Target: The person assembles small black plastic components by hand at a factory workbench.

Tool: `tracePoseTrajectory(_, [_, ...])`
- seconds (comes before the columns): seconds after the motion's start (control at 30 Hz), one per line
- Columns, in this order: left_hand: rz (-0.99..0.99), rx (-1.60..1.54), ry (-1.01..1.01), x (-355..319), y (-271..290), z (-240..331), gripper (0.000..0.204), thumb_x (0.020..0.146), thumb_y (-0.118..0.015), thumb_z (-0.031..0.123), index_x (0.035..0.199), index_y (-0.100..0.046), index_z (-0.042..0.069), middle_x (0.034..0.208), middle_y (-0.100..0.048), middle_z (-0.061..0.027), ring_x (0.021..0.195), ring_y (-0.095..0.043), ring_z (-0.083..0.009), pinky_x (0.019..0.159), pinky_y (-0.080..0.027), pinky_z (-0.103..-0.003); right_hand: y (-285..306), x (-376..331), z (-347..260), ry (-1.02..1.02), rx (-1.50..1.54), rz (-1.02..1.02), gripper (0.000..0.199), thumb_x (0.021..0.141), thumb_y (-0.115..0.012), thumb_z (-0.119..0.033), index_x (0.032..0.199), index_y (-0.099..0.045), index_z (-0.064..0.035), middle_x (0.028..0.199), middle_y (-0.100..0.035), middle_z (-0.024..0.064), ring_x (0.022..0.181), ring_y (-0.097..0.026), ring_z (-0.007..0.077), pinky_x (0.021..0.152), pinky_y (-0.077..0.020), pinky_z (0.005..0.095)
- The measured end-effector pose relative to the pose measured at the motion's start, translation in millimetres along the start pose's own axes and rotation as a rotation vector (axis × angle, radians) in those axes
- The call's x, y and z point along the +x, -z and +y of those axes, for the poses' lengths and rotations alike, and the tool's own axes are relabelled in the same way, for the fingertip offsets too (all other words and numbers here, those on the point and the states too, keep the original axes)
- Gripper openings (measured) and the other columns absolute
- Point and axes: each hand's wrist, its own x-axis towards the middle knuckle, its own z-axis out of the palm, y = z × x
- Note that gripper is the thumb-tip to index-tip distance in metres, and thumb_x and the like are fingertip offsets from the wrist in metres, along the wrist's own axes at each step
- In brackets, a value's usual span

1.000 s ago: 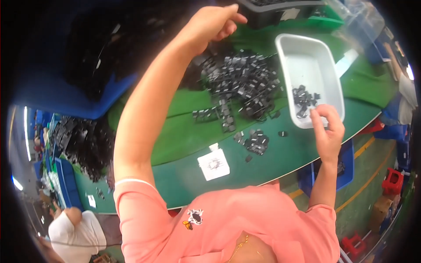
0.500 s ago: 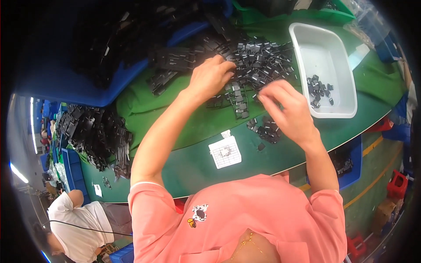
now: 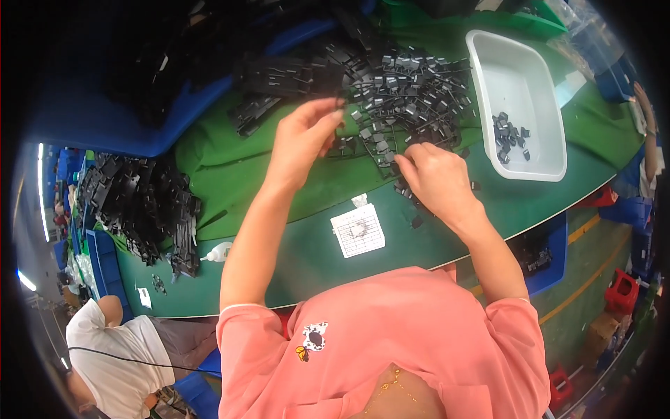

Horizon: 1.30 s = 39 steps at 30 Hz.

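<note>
Head view: two hands, left (image 3: 301, 136) and right (image 3: 436, 178), grips pinched on one heap of black clips (image 3: 412, 91).

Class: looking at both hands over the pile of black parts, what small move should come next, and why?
Probably the right hand should close on one part from the pile and carry it to the white tray. It rests at the pile's near edge, a few such parts already lie in the tray, and the left hand pinches at the pile's left side.

Lighting even and bright at centre; corners fall to black vignette. Strong fisheye bending at rim. Upper-left dim, detail soft there.
</note>
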Motion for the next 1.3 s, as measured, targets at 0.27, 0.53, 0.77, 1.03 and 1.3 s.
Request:
tracePoseTrajectory(0.27, [-0.003, -0.410, 0.218, -46.1, -1.8, -29.4, 0.017, 0.081, -0.056, 0.013, 0.093, -0.051, 0.001, 0.073, -0.053, -0.0010, 0.048, -0.045, -0.0048, 0.038, -0.030, -0.016, -9.3, 6.5, -2.6, -0.034, -0.050, -0.030, 0.016, 0.073, -0.058, -0.014, 0.067, -0.051, -0.0009, 0.064, -0.057, 0.0122, 0.057, -0.059, 0.0261, 0.051, -0.0472, 0.0358])
tracePoseTrajectory(0.53, [0.025, -0.497, 0.275, -66.3, -21.4, -30.6, 0.014, 0.081, -0.055, 0.014, 0.088, -0.051, 0.003, 0.073, -0.053, 0.0000, 0.049, -0.043, -0.0040, 0.038, -0.026, -0.016, 16.6, 0.0, -21.6, -0.275, 0.460, 0.057, 0.012, 0.070, -0.063, -0.006, 0.072, -0.054, -0.0001, 0.055, -0.049, 0.0045, 0.045, -0.045, 0.0130, 0.044, -0.0376, 0.0269])
tracePoseTrajectory(0.77, [0.088, -0.575, 0.306, -70.1, -25.5, -30.1, 0.013, 0.082, -0.055, 0.016, 0.086, -0.053, 0.004, 0.073, -0.052, 0.0015, 0.051, -0.041, -0.0032, 0.040, -0.025, -0.015, 19.7, 2.2, -32.3, -0.179, 0.555, 0.172, 0.012, 0.069, -0.064, -0.002, 0.071, -0.053, -0.0009, 0.053, -0.045, 0.0016, 0.044, -0.039, 0.0072, 0.040, -0.0333, 0.0224])
tracePoseTrajectory(1.03, [0.200, -0.364, 0.173, -70.9, -34.9, -31.9, 0.014, 0.083, -0.056, 0.015, 0.086, -0.054, 0.002, 0.065, -0.050, 0.0028, 0.049, -0.040, -0.0020, 0.041, -0.028, -0.017, 19.5, -7.0, -50.8, 0.118, 0.405, 0.169, 0.016, 0.064, -0.065, -0.001, 0.070, -0.050, -0.0044, 0.060, -0.050, 0.0050, 0.047, -0.048, 0.0190, 0.042, -0.0381, 0.0291])
tracePoseTrajectory(1.3, [0.165, -0.255, 0.089, -83.3, -44.8, -30.9, 0.017, 0.084, -0.053, 0.016, 0.089, -0.054, 0.000, 0.062, -0.053, -0.0006, 0.050, -0.046, -0.0044, 0.044, -0.034, -0.017, 2.1, -12.1, -46.8, 0.077, 0.348, 0.090, 0.016, 0.067, -0.064, -0.006, 0.071, -0.048, -0.0047, 0.064, -0.052, 0.0055, 0.055, -0.054, 0.0211, 0.046, -0.0426, 0.0310])
